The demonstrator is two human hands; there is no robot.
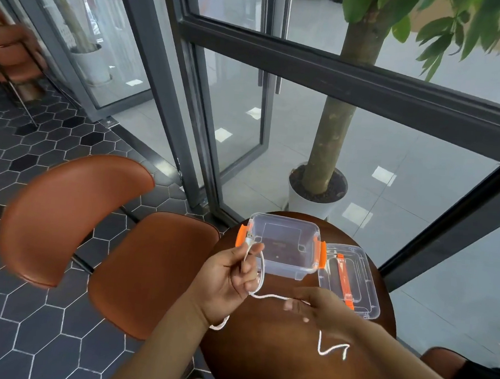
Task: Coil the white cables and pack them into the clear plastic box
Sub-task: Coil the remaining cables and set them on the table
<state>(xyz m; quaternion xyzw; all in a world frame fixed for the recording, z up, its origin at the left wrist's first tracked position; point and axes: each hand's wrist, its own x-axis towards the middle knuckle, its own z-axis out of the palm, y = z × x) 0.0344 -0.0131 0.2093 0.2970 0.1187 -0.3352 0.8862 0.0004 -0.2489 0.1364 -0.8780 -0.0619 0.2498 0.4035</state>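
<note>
two brown chairs (147, 268), a potted tree (317, 191), round table (273, 370).

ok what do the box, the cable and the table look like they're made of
Box: clear glossy hard plastic, table visible through it; orange clips likely plastic.
Cable: white, possibly braided fabric sheath, too blurred to confirm.
Table: brown wood or wood veneer, polished, showing reflections.

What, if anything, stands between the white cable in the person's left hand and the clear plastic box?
Nothing visible. The clear plastic box stands open on the round table, its lid lying beside it on the right. The left hand holds the white cable just at the box's near left corner.
</note>
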